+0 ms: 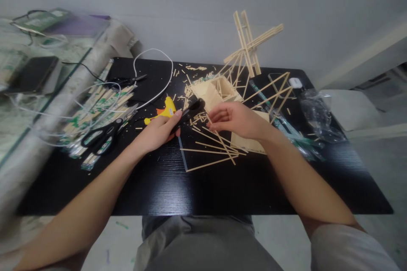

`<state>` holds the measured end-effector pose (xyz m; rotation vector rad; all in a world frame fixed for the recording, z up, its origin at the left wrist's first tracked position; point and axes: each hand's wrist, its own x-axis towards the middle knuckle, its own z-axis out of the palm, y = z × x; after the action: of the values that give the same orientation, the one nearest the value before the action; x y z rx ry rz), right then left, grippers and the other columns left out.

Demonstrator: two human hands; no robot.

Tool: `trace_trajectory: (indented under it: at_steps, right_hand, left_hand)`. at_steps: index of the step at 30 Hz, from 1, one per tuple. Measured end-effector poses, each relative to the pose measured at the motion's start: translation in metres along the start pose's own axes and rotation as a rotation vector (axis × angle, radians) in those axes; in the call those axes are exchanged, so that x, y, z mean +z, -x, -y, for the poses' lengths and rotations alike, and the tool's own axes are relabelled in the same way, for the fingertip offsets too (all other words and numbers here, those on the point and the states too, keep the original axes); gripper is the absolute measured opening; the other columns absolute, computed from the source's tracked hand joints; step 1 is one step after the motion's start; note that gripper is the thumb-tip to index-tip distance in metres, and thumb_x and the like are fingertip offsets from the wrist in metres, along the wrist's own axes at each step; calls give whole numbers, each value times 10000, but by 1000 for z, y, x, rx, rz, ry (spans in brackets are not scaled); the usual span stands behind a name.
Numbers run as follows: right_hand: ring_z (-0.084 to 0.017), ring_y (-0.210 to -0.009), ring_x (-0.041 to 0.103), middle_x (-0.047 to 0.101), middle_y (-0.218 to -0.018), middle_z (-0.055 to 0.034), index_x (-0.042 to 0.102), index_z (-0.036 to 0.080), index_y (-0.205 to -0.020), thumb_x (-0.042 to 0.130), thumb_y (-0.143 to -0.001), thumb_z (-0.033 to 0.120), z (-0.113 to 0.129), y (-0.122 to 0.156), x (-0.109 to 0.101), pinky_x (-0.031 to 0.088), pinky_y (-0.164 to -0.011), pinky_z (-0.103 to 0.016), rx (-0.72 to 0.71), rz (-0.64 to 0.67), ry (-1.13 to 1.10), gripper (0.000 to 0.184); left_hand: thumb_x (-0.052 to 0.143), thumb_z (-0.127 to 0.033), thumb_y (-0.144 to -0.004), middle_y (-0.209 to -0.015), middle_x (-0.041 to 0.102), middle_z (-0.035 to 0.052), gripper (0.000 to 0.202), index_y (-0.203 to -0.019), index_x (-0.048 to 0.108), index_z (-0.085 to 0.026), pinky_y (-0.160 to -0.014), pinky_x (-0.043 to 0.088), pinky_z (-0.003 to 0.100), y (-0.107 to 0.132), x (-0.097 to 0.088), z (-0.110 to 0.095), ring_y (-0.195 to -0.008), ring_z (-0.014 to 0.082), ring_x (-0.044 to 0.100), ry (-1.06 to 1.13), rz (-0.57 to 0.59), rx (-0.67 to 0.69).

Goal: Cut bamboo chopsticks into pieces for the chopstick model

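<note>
And here's the right hand, just in front of the pale wooden open-topped box, thumb and fingers pinched together on a thin, straight wooden stick that slants down toward the person. Over to the left hand, front-left of that box: fingers wrapped closed round a slim black hand tool, its exact kind too blurred to call, the dark tip pointing toward the box. Nearer the person than the box, more loose, thin sticks fan across the black wood-grained table. Left of the box lies a yellow glue gun, partly behind the left hand; farther left, black-handled scissors rest by pale sticks in green-printed wrapping. Behind and right of the box, a cross-shaped frame of wooden strips stands tall, while a crumpled clear plastic bag sits well to its right.
</note>
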<state>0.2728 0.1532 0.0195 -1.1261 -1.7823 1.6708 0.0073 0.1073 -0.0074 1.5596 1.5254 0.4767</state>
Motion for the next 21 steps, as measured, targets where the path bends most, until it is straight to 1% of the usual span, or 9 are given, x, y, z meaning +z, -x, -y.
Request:
trace_trajectory:
  at_steps: [2,4,6,8,10,12,16,21]
  right_hand:
    - [-201,-875,785,808,-917,-80,739,158,-971,854,-777,127,1,0,2,671,-874,-376,-10,15,-44,227]
    - [-193,-864,788,809,-923,-74,747,160,-981,847,-791,132,3,1,4,680,-835,-347,-22,22,-97,216]
    - [-186,-860,785,806,-931,-67,749,161,-996,831,-807,127,6,2,8,686,-801,-327,-35,23,-157,209]
    - [-184,-863,781,801,-935,-62,749,161,-1009,816,-823,127,8,3,12,692,-792,-327,-49,17,-208,201]
    - [-183,-861,777,801,-941,-59,748,161,-1011,810,-834,133,9,4,15,696,-811,-342,-57,11,-233,190]
    - [-180,-856,776,804,-947,-55,745,163,-1006,811,-837,138,9,4,17,695,-839,-357,-56,3,-247,184]
    - [-172,-837,774,807,-950,-51,754,160,-987,815,-834,146,9,4,18,686,-869,-368,-60,3,-239,165]
    - [-165,-805,769,808,-940,-51,771,154,-968,816,-831,158,9,4,18,680,-853,-358,-73,5,-216,144]
  left_hand:
    - [265,-743,-1010,-545,575,16,733,-658,615,-204,-564,388,309,3,1,-4,-531,161,526,-80,-87,64]
    - [287,-692,-1027,-615,620,29,673,-699,609,-200,-628,405,325,6,2,-6,-602,182,569,-195,-190,154]
    - [317,-645,-1035,-727,667,48,593,-810,627,-193,-685,423,342,8,5,-7,-698,213,617,-297,-265,232]
    - [328,-617,-1039,-867,708,79,542,-969,642,-180,-752,452,362,9,8,-5,-826,252,659,-369,-318,280]
    - [328,-607,-1041,-1004,727,117,535,-1107,628,-169,-821,478,389,9,11,-1,-957,292,674,-431,-356,297]
    - [335,-610,-1035,-1084,724,146,544,-1176,608,-161,-858,492,414,8,13,2,-1025,319,671,-492,-386,296]
    - [338,-643,-1022,-1127,707,175,579,-1208,593,-158,-855,506,440,8,15,3,-1044,349,670,-585,-411,276]
    - [328,-653,-1024,-1063,699,170,567,-1153,585,-164,-803,507,430,10,15,1,-982,345,676,-661,-417,261]
